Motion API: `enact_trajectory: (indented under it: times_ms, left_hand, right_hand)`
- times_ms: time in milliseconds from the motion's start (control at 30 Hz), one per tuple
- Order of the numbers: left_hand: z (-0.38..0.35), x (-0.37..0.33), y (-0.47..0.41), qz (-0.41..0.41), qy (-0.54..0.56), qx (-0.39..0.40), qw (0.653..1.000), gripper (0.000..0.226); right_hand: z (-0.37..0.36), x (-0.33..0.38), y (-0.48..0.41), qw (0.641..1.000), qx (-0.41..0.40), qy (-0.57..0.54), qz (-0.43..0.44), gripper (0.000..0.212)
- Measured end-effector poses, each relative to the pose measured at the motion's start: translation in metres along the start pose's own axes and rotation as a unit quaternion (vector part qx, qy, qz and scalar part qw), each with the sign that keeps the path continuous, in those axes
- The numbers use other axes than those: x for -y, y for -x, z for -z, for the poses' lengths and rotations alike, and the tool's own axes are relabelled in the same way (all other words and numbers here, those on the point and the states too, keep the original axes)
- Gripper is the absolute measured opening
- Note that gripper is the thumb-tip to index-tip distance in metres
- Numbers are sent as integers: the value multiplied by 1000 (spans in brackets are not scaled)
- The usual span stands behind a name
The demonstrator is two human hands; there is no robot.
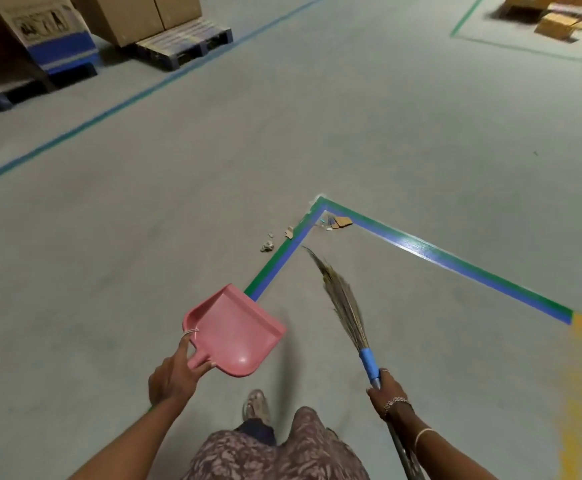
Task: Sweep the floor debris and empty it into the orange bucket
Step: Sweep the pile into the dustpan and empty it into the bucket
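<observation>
Floor (213, 150): grey, wide and unobstructed on every side of the taped corner (320, 202), from which green-and-blue lines are laid toward the near left and the near right.
Cardboard boxes (137, 12) on pallets (185, 43): stacked far beyond the taped corner, to its upper left, well apart from it.
Broom (346, 306): held tilted, bristle tip just short of the taped corner, inside its angle. The blue-wrapped handle is gripped by the right hand (386, 389), fingers curled round it.
Dustpan (234, 327): pink, held up nearer than the taped corner, over the left line's near end. Its handle is clasped between thumb and fingers of the left hand (173, 375).
Debris (339, 221): cardboard scraps lodged inside the taped corner. Smaller bits (267, 245) are scattered just outside its left line.
</observation>
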State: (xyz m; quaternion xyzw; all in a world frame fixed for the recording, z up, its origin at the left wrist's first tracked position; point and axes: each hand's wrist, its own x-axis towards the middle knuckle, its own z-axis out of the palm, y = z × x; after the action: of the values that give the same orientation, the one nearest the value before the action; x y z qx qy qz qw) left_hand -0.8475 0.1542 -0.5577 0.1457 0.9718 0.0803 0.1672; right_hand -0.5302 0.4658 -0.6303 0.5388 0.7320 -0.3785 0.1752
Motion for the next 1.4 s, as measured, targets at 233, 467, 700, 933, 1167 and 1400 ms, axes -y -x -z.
enact_trajectory:
  times_ms: [233, 467, 700, 933, 1167, 1400]
  left_hand:
    - [-1, -31, -96, 19, -14, 29, 999, 85]
    - [-1, -49, -207, 50, 10, 48, 998, 91]
    - [19, -53, -286, 50, -32, 67, 996, 89]
    - [18, -66, -332, 88, -26, 78, 993, 88]
    - [-37, -78, -375, 163, -9, 66, 984, 88]
    - [-89, -106, -400, 206, -26, 86, 974, 88]
  right_hand:
    - [48, 81, -86, 1000, -16, 1, 0, 24]
    - [102, 244, -178, 976, 89, -187, -68, 30]
    - [85, 326, -245, 992, 80, -54, -76, 25]
    - [73, 365, -304, 995, 97, 17, -13, 19]
    - [9, 417, -409, 987, 156, -47, 14, 15]
    - [-35, 414, -497, 981, 176, -81, -15, 17]
